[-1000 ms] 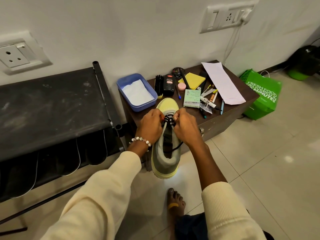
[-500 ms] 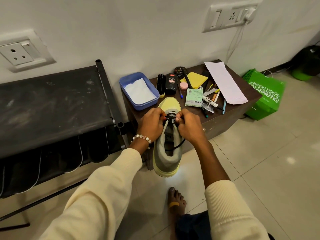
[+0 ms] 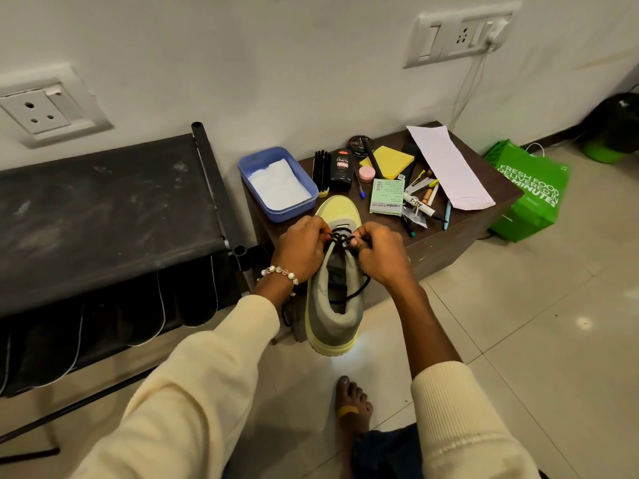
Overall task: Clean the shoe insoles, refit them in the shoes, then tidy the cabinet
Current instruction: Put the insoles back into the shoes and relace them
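A yellow and grey shoe (image 3: 333, 305) is held in front of the low brown cabinet (image 3: 446, 236), toe resting on the cabinet top and heel toward me. My left hand (image 3: 302, 248) and my right hand (image 3: 378, 252) sit on either side of the tongue, each pinching the black lace (image 3: 340, 236) near the top eyelets. A loose end of the lace hangs down beside the shoe's right side. The inside of the shoe is dark and I cannot see an insole.
On the cabinet lie a blue tray (image 3: 276, 183) holding white cloth, a black brush (image 3: 321, 169), a polish bottle (image 3: 342, 169), a yellow pad (image 3: 389, 160), pens and a white envelope (image 3: 449, 167). A black shoe rack (image 3: 103, 219) stands left, a green bag (image 3: 529, 195) right.
Both hands have shifted slightly along the lace at the shoe's throat; the shoe stays in the same place against the cabinet.
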Tool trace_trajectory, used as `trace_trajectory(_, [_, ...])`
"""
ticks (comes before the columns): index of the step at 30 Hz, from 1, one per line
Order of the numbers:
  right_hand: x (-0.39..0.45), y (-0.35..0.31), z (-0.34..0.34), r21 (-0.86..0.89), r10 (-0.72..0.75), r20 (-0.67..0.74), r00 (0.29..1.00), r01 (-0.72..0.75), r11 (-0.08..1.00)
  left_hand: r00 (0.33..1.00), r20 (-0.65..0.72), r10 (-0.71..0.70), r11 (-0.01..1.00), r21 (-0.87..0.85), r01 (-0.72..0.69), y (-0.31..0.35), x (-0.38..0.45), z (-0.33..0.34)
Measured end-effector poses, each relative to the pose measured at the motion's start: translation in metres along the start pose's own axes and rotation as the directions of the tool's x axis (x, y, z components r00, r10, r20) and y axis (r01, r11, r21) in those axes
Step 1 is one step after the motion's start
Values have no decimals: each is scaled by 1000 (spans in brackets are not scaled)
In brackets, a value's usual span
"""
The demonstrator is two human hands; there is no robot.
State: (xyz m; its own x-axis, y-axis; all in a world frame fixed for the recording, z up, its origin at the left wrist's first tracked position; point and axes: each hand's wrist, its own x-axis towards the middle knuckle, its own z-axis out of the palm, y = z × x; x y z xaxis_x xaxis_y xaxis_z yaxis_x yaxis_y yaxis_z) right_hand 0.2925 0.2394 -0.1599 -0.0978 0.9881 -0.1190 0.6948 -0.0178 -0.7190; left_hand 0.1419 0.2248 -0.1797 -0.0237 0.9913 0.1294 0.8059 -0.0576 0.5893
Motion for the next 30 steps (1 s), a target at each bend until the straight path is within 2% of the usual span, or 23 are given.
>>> trace_trajectory(3, [-1, -2, 2, -1, -8, -8, 1000, 8, 1000, 999, 15, -31, 993, 119, 29, 4, 1, 4])
trace_trajectory(5, [-1, 0, 0, 92, 13, -40, 999, -9, 996, 999, 22, -45, 993, 115, 42, 6, 2, 2])
trace_trajectory(8, [0, 9, -9, 251, 74, -5, 997, -71, 965, 994, 34, -102, 992, -75, 105, 5, 1, -8])
trace_trajectory(11, [-2, 14, -14, 219, 26, 82, 996, -43, 975, 993, 58, -104, 949, -292, 116, -1, -5, -14])
trace_trajectory(14, [-6, 11, -15, 178, -15, 95, 995, -2, 984, 997, 75, -25, 957, -287, 45, -1, -10, -14])
trace_trajectory(19, [-9, 8, -14, 170, -75, 87, 993, 60, 984, 999, 22, -25, 938, -346, 31, 1, -11, -10])
trace_trajectory(23, [-8, 9, -11, 124, -119, 48, 992, 112, 986, 999, -49, -6, 966, -257, -7, 6, -11, -7])
trace_trajectory(26, [-8, 5, -8, 28, -154, 30, 988, 153, 988, 998, -54, -33, 995, -91, 28, 10, -11, -6])
trace_trajectory(30, [-5, 8, -10, 47, -64, 38, 997, 63, 997, 998, -28, -60, 998, 25, 61, 13, -11, -6])
